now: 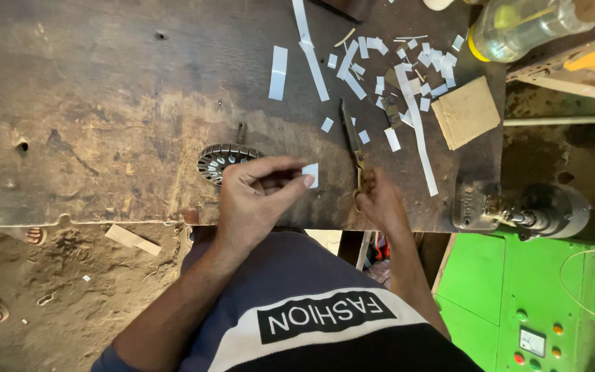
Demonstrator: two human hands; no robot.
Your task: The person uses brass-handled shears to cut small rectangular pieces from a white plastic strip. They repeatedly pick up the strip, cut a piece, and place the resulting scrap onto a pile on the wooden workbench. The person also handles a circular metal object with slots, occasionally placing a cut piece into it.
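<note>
Right at the bench's (105, 103) near edge, left hand (256, 200) pinches a small white paper piece (311, 173) w/ fingers clamped on it, beside a round slotted metal disc (223, 160). Right hand (380, 203) is closed on scissors (352, 141), blades pointing away. Paper strips (408, 76) crowd the far right; bench's left half has open room.

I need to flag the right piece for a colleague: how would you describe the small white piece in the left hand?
On the dark worn workbench, look near the front edge beside the round slotted metal disc. The left hand pinches a small white paper piece at its fingertips. Unlike the loose scraps farther back, it is held, not lying flat.
</note>
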